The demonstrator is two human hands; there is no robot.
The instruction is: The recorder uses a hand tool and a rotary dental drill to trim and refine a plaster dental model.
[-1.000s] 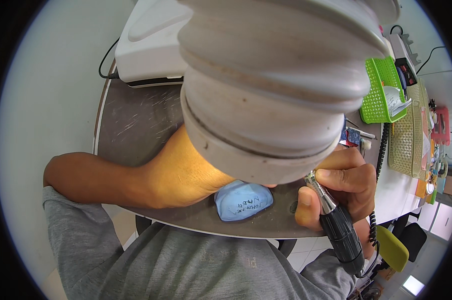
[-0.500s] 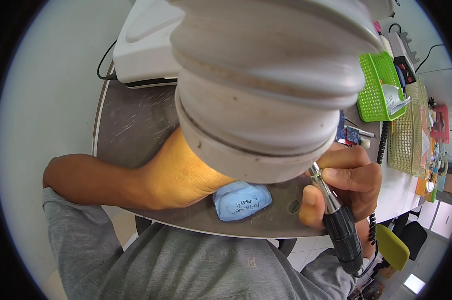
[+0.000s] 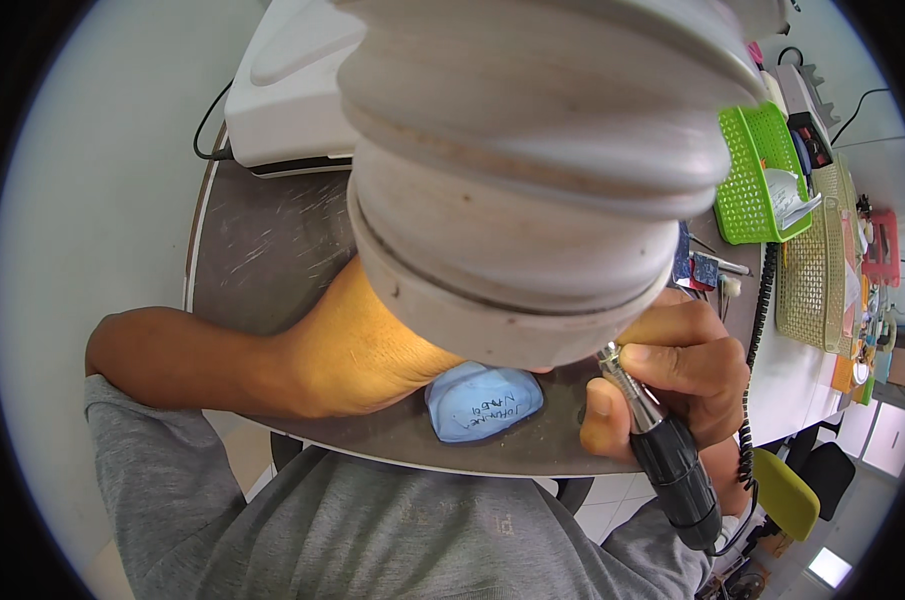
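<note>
A large pale ribbed hood (image 3: 512, 230) hangs over the middle of the desk and covers the fingers of my left hand (image 3: 362, 350), whose back and wrist are lit yellow; what it holds is hidden. My right hand (image 3: 697, 375) grips a black-and-silver rotary handpiece (image 3: 672, 480), its tip disappearing at the hood's lower rim. A light blue lump with handwriting (image 3: 480, 400) lies on the dark desktop beside my left wrist. Small tools (image 3: 712, 265) lie just beyond my right hand.
A white machine (image 3: 282, 110) stands at the back left. To the right are a green basket (image 3: 742, 190), a cream basket (image 3: 812, 290) and a coiled black cord (image 3: 765, 290). A wall (image 3: 92, 200) bounds the left side; a yellow chair (image 3: 787, 490) stands at lower right.
My right hand with the handpiece shifted slightly right, then back left to where it is now. The hood appears a little farther left than a second ago. My left hand stays about the same.
</note>
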